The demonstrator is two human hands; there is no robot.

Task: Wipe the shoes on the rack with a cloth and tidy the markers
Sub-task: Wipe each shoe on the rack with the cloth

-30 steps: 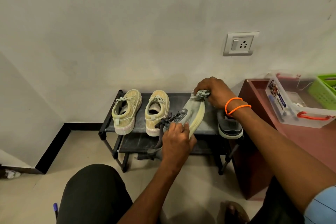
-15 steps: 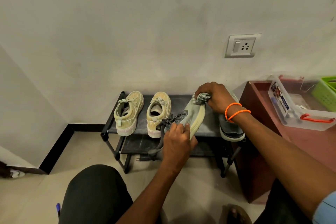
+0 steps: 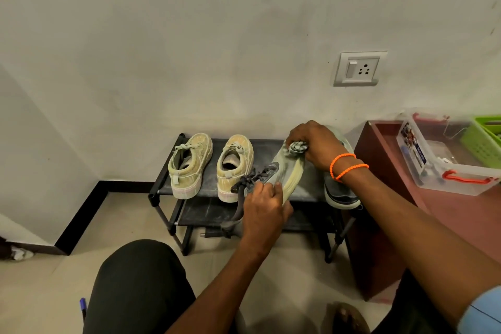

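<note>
Left hand [image 3: 264, 205]: grip clenched round the heel end of a grey shoe [image 3: 282, 173], fingers curled over its collar. The shoe is tipped on its side above the front edge of the rack [image 3: 162, 192], pale sole facing right, toe pointing toward the wall. Dark laces [image 3: 240, 198] hang loose from it, down past the top shelf.

Right hand [image 3: 315, 144]: grip grasping a bunched cloth [image 3: 296, 148], fingers closed over it. The cloth is pressed against the toe end of the grey shoe, at the far end from the left hand. The shoe thus spans between the 2 grips, heel low and near, toe high and far. 2 orange bands [image 3: 348, 167] sit on the right wrist.

Rack: black, 2 shelves, against the wall. On the top shelf, left, stands a pair of tan shoes [image 3: 210, 164], upright, heels toward the camera, side by side and just apart. At the right end lies 1 dark shoe [image 3: 340, 192], partly hidden under the right wrist, its heel overhanging the front edge.

Right of the rack: a red-brown worktop [image 3: 461, 214] carrying a clear box [image 3: 447, 160] with an orange handle and, behind it, a green basket [image 3: 485, 141]. The box's contents cannot be made out.

Floor: a blue marker [image 3: 82, 305] lies at the lower left, beside the person's knee [image 3: 135, 285].
</note>
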